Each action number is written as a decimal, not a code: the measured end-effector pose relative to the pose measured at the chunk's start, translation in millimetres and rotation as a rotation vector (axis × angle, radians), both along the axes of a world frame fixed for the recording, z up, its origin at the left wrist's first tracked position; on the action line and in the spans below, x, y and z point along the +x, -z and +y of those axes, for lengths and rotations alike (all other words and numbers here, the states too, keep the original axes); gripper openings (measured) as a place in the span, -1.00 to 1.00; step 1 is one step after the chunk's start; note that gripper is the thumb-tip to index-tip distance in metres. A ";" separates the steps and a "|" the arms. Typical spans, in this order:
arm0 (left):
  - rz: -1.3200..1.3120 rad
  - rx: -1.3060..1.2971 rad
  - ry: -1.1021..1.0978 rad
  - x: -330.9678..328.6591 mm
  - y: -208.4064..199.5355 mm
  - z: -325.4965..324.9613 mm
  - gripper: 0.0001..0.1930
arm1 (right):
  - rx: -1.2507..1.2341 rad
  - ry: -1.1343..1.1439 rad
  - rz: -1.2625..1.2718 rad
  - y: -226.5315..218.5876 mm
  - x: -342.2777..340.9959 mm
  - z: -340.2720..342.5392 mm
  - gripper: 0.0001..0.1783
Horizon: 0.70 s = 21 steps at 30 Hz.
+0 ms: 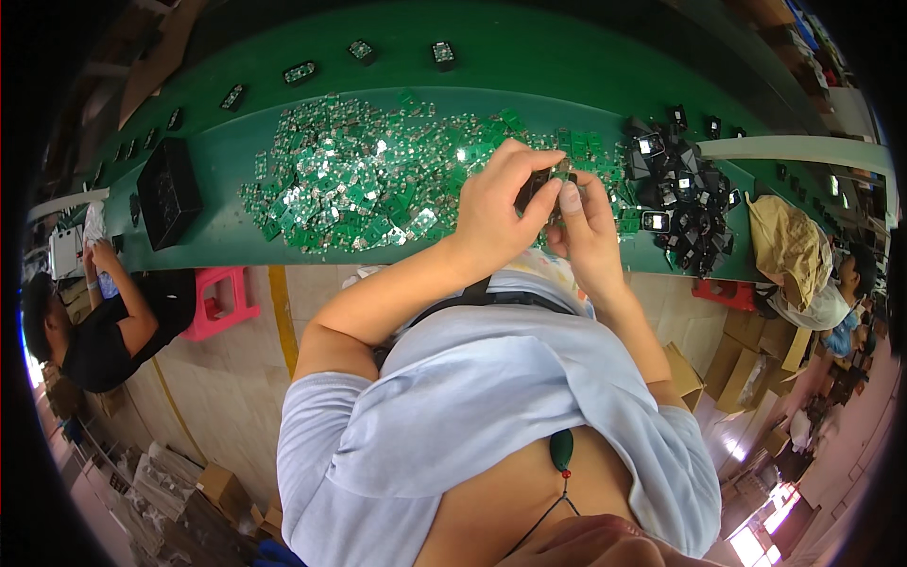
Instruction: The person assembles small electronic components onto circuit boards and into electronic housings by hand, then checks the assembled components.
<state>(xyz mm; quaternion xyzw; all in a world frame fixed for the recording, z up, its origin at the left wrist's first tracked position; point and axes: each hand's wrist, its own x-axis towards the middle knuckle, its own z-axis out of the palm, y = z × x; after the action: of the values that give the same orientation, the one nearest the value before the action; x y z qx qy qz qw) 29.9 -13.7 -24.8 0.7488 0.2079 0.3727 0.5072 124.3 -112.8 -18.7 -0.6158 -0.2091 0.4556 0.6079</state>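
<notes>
My left hand [499, 206] is closed around a small black plastic casing [531, 192], held above the near edge of the bench. My right hand [588, 227] meets it there, thumb and fingers pinched on a small green circuit board [564, 168] at the casing's right end. Fingers cover much of both parts, so how far the board sits in the casing cannot be told. A wide heap of small green circuit boards [350, 180] spreads beneath and left of my hands. To the right lies a pile of black casings [694, 194].
Black casings with boards in them [361, 50] stand spaced along the green belt [529, 57] behind. A black bin [170, 194] is at the left. Another person [104, 317] works at far left, near a pink stool [219, 302]. Brown cloth [792, 248] hangs at right.
</notes>
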 end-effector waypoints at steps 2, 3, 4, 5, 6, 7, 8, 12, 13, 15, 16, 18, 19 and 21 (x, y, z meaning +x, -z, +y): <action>-0.010 -0.014 -0.006 1.1 1.2 -0.4 -0.74 | 0.010 0.034 -0.020 2.6 -3.3 5.8 -0.63; -0.012 -0.013 -0.006 2.1 2.8 1.1 -0.74 | 0.020 0.067 -0.039 4.0 -3.6 8.2 -0.65; -0.032 -0.015 -0.021 2.6 5.3 4.2 -0.74 | 0.020 0.068 -0.040 6.1 -2.4 9.9 -0.65; -0.052 -0.016 -0.036 2.9 7.0 7.1 -0.75 | 0.007 0.059 -0.062 8.4 -0.9 11.8 -0.64; -0.022 -0.082 -0.008 2.7 7.6 9.0 -0.75 | -0.007 0.050 -0.084 9.3 -0.4 12.6 -0.63; -0.023 -0.080 -0.010 3.6 8.9 11.8 -0.75 | -0.004 0.047 -0.085 7.0 -1.3 13.1 -0.63; -0.052 -0.059 -0.054 4.6 10.4 14.4 -0.75 | 0.011 0.066 -0.012 2.4 -2.8 12.8 -0.62; -0.015 -0.081 -0.020 -1.4 10.6 14.7 -0.70 | 0.039 0.077 0.060 -0.4 0.5 9.4 -0.62; 0.018 -0.028 0.028 -3.0 13.0 15.7 -0.68 | 0.075 0.096 0.044 0.7 1.6 10.2 -0.63; 0.050 -0.083 0.096 -10.7 19.8 12.8 -0.65 | 0.063 0.104 0.004 -0.8 11.1 5.5 -0.66; 0.082 -0.139 0.166 -13.8 23.5 12.1 -0.62 | 0.050 0.115 -0.036 -1.8 15.6 2.3 -0.67; 0.146 -0.144 0.206 -19.1 31.0 20.5 -0.61 | 0.084 0.124 -0.069 3.1 18.8 -3.5 -0.69; 0.208 -0.150 0.245 -18.5 35.9 23.3 -0.60 | 0.118 0.131 -0.105 4.1 20.7 -6.9 -0.71; 0.190 -0.588 0.288 -16.7 39.5 24.3 -0.62 | 0.081 0.102 -0.088 4.3 11.9 -13.1 -0.71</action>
<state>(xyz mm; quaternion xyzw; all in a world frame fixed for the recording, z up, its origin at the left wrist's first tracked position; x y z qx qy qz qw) 13.2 10.6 -64.3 0.6234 0.2451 0.1501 0.7272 136.2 -125.9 -23.0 -0.6199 -0.2222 0.3877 0.6450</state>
